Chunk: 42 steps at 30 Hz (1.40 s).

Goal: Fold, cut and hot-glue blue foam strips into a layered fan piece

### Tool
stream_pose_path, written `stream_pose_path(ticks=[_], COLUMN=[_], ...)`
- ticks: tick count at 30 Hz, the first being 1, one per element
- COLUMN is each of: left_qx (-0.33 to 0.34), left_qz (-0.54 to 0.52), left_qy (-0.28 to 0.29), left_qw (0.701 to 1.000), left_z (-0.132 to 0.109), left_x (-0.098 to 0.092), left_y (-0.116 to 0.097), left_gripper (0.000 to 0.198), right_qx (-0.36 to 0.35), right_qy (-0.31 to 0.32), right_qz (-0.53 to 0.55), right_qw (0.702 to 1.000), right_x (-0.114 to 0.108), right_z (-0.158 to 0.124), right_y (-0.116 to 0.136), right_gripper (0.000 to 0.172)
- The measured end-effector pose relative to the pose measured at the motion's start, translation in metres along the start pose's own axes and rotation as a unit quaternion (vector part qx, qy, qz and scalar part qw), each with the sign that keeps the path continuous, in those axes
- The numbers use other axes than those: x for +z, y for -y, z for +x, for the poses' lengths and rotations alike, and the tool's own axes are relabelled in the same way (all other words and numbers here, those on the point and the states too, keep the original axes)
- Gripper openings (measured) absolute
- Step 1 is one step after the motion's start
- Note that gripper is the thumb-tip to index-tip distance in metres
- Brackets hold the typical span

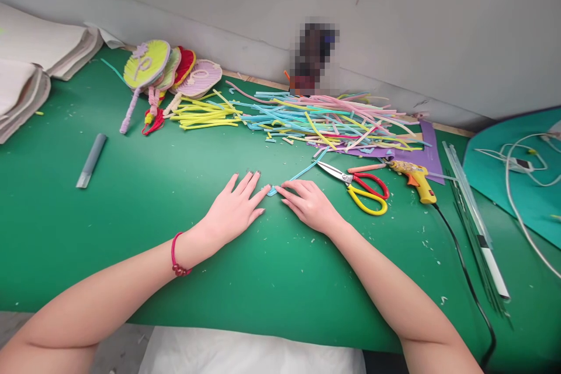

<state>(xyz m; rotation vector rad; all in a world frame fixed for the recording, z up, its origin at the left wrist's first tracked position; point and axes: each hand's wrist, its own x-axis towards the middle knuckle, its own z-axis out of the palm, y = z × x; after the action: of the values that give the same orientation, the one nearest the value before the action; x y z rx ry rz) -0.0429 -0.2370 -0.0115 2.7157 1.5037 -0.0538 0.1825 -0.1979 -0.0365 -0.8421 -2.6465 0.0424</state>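
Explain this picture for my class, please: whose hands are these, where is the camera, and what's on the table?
There's no machine: these are a person's bare hands, seen by a head-worn camera looking forward and down. The left hand lies spread on the green tabletop, and the right hand is beside it. Both reach a small light-blue pipe-cleaner piece; whether it's pinched or merely pressed isn't clear. Beyond lies a pile of pipe cleaners, with round fan-shaped crafts to its left. To the right are scissors and a hot-glue gun.

A craft workspace, shown by scissors (pixel 369 191), glue gun (pixel 414 178) and pipe cleaners (pixel 333 120).
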Motion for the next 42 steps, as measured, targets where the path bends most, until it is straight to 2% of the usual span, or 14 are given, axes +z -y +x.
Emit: stream_pose_path(ticks=[6,15,21,26,30,35,42], left_qx=[0.004,0.004,-0.012,-0.045,-0.07,-0.057,-0.043], left_qz=[0.003,-0.025,-0.141,-0.28,-0.332,-0.334,-0.331], left_qy=[-0.006,-0.042,-0.089,-0.139,-0.138,-0.133,-0.125], left_qw=[1.0,0.999,0.986,0.949,0.931,0.931,0.934], left_z=[0.0,0.004,0.013,0.025,0.032,0.035,0.033], left_x=[0.0,0.002,0.011,0.017,0.018,0.022,0.022], left_y=[0.0,0.004,0.015,0.022,0.022,0.023,0.025], left_gripper=[0.049,0.041,0.032,0.026,0.023,0.023,0.022], right_qx=[-0.009,0.002,0.025,0.069,0.066,0.059,0.068], right_qy=[-0.016,0.008,-0.013,-0.05,-0.065,-0.048,-0.067], right_qz=[-0.007,-0.027,0.001,0.042,0.037,0.031,0.02], right_qw=[1.0,1.0,1.0,0.995,0.995,0.997,0.995], right_x=[0.002,0.0,0.003,0.005,0.005,0.006,0.006], right_z=[-0.001,0.0,0.0,0.003,0.004,0.005,0.006], right_y=[-0.001,0.001,-0.002,-0.004,-0.002,0.001,0.0], right_gripper=[0.034,0.034,0.035,0.031,0.024,0.022,0.021])
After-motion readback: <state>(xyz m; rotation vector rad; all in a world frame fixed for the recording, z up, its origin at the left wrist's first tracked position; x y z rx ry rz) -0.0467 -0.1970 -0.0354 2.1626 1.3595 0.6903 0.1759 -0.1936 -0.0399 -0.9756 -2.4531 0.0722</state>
